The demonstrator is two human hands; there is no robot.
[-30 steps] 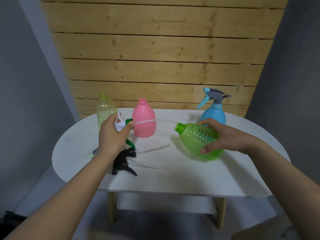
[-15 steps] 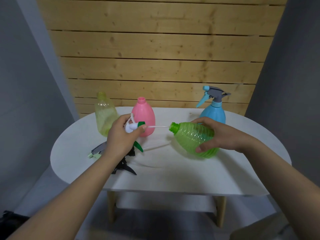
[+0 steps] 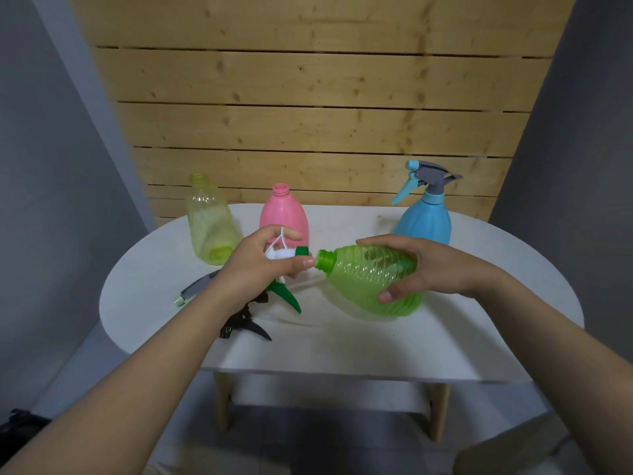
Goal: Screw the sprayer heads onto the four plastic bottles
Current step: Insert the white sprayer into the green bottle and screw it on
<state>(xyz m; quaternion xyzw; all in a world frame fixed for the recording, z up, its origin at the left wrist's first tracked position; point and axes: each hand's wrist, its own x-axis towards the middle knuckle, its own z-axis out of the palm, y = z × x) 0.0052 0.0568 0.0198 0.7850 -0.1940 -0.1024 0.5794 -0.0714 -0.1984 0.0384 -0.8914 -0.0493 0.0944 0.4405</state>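
My right hand grips a ribbed green bottle, tilted on its side above the table with its neck pointing left. My left hand holds a white and green sprayer head right at that neck; its green trigger hangs down. A thin tube runs from the head toward the bottle's mouth. A pink bottle and a pale yellow bottle stand open-necked at the back. A blue bottle at the back right carries a grey and blue sprayer head.
On the white oval table, a black sprayer head lies under my left wrist and a grey and pale green one lies further left. A wooden slat wall rises behind the table.
My left hand has carried the white and green sprayer head rightward up to the green bottle's neck. My right hand has shifted the bottle a little left and tilted it flatter.
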